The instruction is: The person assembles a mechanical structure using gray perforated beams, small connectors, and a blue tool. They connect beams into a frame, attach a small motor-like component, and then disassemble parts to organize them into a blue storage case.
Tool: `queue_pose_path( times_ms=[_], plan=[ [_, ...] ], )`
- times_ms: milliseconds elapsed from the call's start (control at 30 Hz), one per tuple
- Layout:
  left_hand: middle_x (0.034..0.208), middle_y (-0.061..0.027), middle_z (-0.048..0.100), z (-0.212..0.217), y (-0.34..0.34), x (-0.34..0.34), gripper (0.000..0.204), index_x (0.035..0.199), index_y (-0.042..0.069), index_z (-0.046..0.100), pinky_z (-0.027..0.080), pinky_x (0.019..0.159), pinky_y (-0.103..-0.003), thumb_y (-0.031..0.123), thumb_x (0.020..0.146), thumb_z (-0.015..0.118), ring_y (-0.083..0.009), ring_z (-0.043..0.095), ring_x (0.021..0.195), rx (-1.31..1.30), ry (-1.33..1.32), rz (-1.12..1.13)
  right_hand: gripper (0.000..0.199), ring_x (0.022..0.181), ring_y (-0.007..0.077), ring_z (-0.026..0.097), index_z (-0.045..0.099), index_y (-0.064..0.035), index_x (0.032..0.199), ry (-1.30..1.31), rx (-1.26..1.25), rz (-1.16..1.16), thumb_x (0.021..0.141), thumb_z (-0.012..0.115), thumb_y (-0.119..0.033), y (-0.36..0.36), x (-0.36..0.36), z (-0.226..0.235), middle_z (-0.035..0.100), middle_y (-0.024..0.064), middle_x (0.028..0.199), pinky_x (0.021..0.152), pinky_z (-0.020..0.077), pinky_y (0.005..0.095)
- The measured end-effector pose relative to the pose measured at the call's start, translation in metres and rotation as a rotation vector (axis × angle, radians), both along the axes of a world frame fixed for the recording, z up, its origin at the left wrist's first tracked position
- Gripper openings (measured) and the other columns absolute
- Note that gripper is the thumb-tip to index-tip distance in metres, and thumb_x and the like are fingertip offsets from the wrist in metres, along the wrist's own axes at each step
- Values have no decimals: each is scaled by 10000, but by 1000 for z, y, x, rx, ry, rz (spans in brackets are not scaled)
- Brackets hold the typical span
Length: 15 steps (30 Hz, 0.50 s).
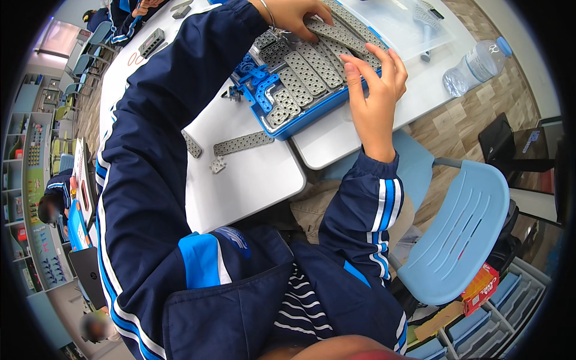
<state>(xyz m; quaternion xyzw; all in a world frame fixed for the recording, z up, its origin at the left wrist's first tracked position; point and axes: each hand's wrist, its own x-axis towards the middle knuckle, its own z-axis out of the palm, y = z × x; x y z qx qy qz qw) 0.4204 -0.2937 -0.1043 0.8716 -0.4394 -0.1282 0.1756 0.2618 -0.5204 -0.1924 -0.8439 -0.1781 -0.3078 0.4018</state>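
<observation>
My left hand point(292, 14) reaches far out at the top, its fingers curled onto a grey perforated strip point(329, 30) in a blue tray point(306, 116). The tray holds several grey perforated plates point(306, 71) and blue plastic parts point(259, 84). Fingers spread, my right hand point(375, 90) rests on the tray's right side, its fingertips touching the plates. Both arms wear navy sleeves with blue and white stripes.
On the white table point(252, 180) lie a loose grey strip point(243, 143), a small bracket point(217, 164) and another strip point(192, 144). A clear lid point(402, 24) and a water bottle point(480, 63) are at the upper right. A light-blue chair point(456, 228) stands at my right. Other people sit at the left point(51, 204).
</observation>
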Motion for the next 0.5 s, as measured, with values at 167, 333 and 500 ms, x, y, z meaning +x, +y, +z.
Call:
queue_pose_path(
  times_ms=[167,333,500],
  plan=[
    [1095,-137,719,-1,-1,-2,462,1159,28,737,559,778,-345,207,747,849,-261,694,896,-26,-88,-70,222,1409,369,324,782,-126,1071,0,45,-21,1018,633,-282,-5,2,1,575,85,1375,1134,280,546],
    [1126,-161,714,-2,-2,-7,463,1156,26,735,564,821,-376,232,754,835,-315,702,955,-5,-195,-62,179,1378,364,366,772,-115,1045,-56,-40,-134,996,640,-225,-7,3,-2,583,81,1354,1105,322,547],
    [1117,-158,696,-1,-3,-7,472,1157,27,733,552,847,-403,248,754,840,-339,688,978,-2,-166,-68,171,1360,366,387,757,-109,1053,-41,-35,-181,989,642,-218,-8,4,-5,585,83,1333,1087,345,545]
  ],
)
